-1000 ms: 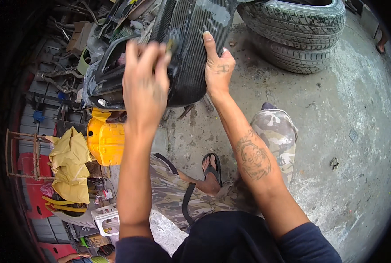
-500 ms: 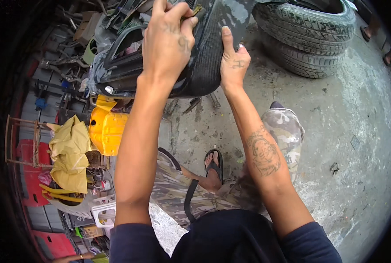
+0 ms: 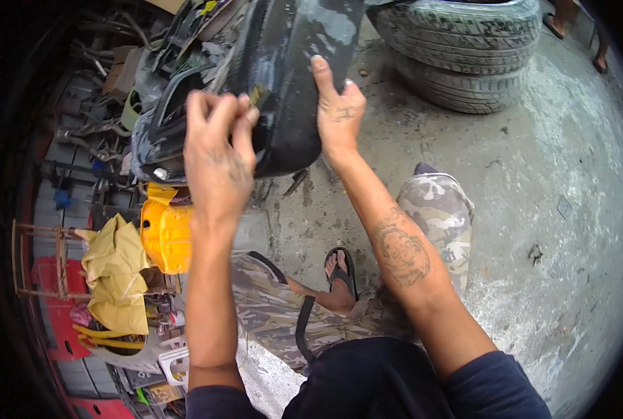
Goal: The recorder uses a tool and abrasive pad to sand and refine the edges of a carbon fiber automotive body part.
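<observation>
A black car body panel with a carbon-weave surface [image 3: 287, 136] lies at the upper middle, with pale whitish smears on it and an opening on its left side. My left hand [image 3: 220, 153] is closed in a pinch over the panel's near part, slightly blurred. Between its fingertips sits a small folded olive-yellow piece [image 3: 258, 96] that looks like sandpaper, against or just above the panel. My right hand [image 3: 341, 115] grips the panel's right edge, thumb on top; its other fingers are mostly hidden behind the edge.
Two stacked tyres [image 3: 465, 56] stand at the upper right. On the left are a yellow plastic part [image 3: 167, 234], a crumpled tan sheet [image 3: 118, 276], a rusty metal frame [image 3: 61, 258] and piled car parts. Another person's feet [image 3: 600, 63] show at the far right.
My left hand has drawn nearer to me and leftward along the panel with the folded piece. My right hand keeps its grip on the edge. The whole view has shifted slightly.
</observation>
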Action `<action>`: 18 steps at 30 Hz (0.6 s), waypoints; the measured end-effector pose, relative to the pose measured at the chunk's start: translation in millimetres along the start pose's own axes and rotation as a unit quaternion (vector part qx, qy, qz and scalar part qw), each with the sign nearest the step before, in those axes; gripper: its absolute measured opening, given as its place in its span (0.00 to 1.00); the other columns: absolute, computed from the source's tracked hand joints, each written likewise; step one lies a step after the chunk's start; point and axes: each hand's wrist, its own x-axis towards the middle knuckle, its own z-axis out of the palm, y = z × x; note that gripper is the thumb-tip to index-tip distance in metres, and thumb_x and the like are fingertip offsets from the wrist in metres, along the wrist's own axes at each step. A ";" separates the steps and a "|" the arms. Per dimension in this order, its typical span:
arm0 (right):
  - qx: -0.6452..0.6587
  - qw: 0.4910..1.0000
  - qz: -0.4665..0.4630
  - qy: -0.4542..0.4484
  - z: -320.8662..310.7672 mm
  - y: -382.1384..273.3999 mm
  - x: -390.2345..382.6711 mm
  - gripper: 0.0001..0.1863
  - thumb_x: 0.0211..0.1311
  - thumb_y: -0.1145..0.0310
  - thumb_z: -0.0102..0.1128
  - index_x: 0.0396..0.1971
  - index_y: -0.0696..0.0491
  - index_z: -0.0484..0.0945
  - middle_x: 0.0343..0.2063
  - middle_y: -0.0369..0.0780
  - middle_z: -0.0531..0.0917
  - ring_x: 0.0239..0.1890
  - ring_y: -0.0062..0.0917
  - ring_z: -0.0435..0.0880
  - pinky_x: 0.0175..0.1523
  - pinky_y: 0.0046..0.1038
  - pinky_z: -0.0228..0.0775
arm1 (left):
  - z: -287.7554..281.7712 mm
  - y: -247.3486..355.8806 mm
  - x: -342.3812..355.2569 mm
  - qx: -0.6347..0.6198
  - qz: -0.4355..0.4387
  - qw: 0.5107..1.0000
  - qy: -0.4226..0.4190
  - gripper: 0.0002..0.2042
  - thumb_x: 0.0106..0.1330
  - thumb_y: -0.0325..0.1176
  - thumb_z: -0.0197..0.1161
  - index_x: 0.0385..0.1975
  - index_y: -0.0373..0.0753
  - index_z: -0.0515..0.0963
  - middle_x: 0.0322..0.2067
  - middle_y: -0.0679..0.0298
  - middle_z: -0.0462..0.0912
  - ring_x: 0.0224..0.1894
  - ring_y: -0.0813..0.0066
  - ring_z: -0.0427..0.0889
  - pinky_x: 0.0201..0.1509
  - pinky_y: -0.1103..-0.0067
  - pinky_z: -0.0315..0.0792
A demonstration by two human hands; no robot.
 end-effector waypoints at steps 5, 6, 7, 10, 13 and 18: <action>-0.008 1.000 -0.001 0.009 5.7 -7.1 -9.8 0.45 0.54 0.31 0.73 0.17 0.65 0.67 0.16 0.40 0.69 0.26 0.25 0.67 0.35 0.37 0.69 | 5.8 -6.2 55.8 0.038 0.084 0.995 0.023 0.06 0.69 0.27 0.65 0.40 0.31 0.81 0.40 0.51 0.78 0.38 0.53 0.82 0.43 0.68 0.75; -0.005 1.000 0.001 0.010 1.9 -0.1 -7.4 0.45 0.54 0.32 0.74 0.18 0.66 0.68 0.17 0.41 0.70 0.26 0.25 0.68 0.36 0.36 0.70 | 5.2 -2.2 46.4 0.028 0.062 0.997 0.022 0.05 0.68 0.24 0.67 0.39 0.30 0.81 0.39 0.53 0.78 0.37 0.60 0.81 0.42 0.70 0.75; -0.001 1.000 0.001 0.014 -1.7 4.4 -1.9 0.45 0.54 0.32 0.74 0.19 0.67 0.70 0.17 0.42 0.71 0.26 0.25 0.69 0.36 0.36 0.70 | 6.0 0.4 21.9 0.005 0.040 0.999 0.013 0.05 0.68 0.23 0.66 0.40 0.30 0.81 0.37 0.55 0.77 0.37 0.62 0.82 0.40 0.70 0.74; 0.026 1.000 -0.011 0.006 3.4 -1.3 -6.8 0.44 0.54 0.33 0.75 0.19 0.67 0.70 0.17 0.41 0.72 0.25 0.25 0.69 0.36 0.36 0.70 | -5.6 2.7 11.0 0.005 0.012 1.000 -0.009 0.04 0.68 0.22 0.66 0.40 0.29 0.80 0.36 0.55 0.77 0.37 0.61 0.82 0.40 0.69 0.75; -0.012 1.000 0.023 -0.010 5.5 -15.8 -11.9 0.44 0.54 0.33 0.75 0.18 0.66 0.69 0.16 0.40 0.70 0.25 0.25 0.67 0.35 0.36 0.69 | 11.2 2.0 68.6 0.035 0.065 0.997 0.011 0.05 0.68 0.22 0.66 0.38 0.28 0.79 0.37 0.52 0.77 0.37 0.52 0.81 0.43 0.68 0.75; 0.010 1.000 0.001 0.002 -4.0 -2.2 0.8 0.43 0.54 0.33 0.75 0.19 0.66 0.71 0.17 0.40 0.72 0.26 0.25 0.69 0.36 0.36 0.70 | 5.7 2.2 1.9 -0.035 -0.023 0.999 -0.016 0.05 0.68 0.25 0.65 0.39 0.33 0.79 0.40 0.50 0.75 0.38 0.46 0.81 0.42 0.63 0.76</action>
